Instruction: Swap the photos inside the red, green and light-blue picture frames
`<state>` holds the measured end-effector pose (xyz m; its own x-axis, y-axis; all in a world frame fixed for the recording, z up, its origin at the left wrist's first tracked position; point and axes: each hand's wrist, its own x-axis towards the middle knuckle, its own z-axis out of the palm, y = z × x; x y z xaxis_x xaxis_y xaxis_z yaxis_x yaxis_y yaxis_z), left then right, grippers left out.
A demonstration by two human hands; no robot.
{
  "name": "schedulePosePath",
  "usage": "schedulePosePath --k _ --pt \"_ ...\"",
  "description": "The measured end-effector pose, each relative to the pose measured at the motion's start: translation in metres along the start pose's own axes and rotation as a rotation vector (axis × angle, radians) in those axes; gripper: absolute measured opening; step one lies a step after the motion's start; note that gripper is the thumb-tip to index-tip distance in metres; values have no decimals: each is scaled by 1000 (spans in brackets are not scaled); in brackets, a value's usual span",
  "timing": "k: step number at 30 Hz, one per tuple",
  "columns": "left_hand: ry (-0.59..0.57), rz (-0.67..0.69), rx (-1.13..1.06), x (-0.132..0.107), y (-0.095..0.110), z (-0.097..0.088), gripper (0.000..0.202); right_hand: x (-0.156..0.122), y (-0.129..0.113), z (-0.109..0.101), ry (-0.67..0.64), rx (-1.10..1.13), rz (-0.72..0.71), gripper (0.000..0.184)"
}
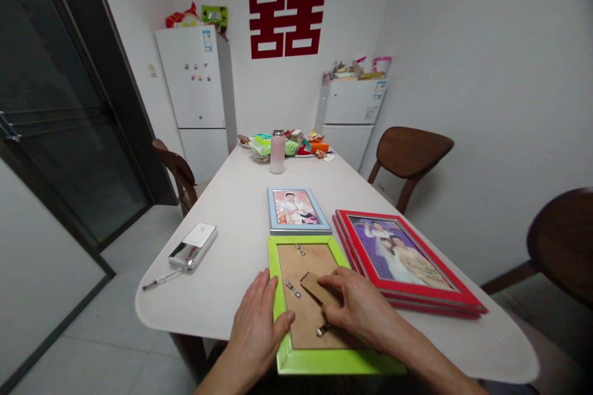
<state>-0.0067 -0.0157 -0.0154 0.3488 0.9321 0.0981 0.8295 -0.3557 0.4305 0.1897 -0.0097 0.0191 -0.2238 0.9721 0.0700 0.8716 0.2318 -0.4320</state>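
1. Green is the edge of the picture frame (338, 362) in front of us, lying face down at the near end of the white table (236, 210), with its brown back (303, 330) up.
2. Our left hand (256, 321) is spread on its left side, thumb apart on the brown back, fingers along the green edge.
3. Our right hand (359, 305) has its thumb and pointing finger nearly together, pinching the brown flap (317, 287), which is tilted up a bit.
4. We see little metal clips (293, 289) on the back.
5. Just past it lies a blue frame (296, 230), picture up.
6. Red frames (419, 292) sit in a pile on the right.
7. Farther off, we see a pink bottle (277, 155) standing up.
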Motion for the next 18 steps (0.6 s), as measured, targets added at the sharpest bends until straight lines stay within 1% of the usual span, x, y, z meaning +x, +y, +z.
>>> schedulePosePath --k 4,10,14,18 --pt "-34 15 57 1 1 -1 50 0 1 1 12 18 -11 36" --pt "-26 11 109 3 2 0 46 0 2 -5 -14 91 0 38" --pt "-16 10 136 4 2 3 44 2 -3 -2 -2 24 11 36" --pt "20 7 133 4 0 6 42 1 -6 0 -11 -5 -22 32"
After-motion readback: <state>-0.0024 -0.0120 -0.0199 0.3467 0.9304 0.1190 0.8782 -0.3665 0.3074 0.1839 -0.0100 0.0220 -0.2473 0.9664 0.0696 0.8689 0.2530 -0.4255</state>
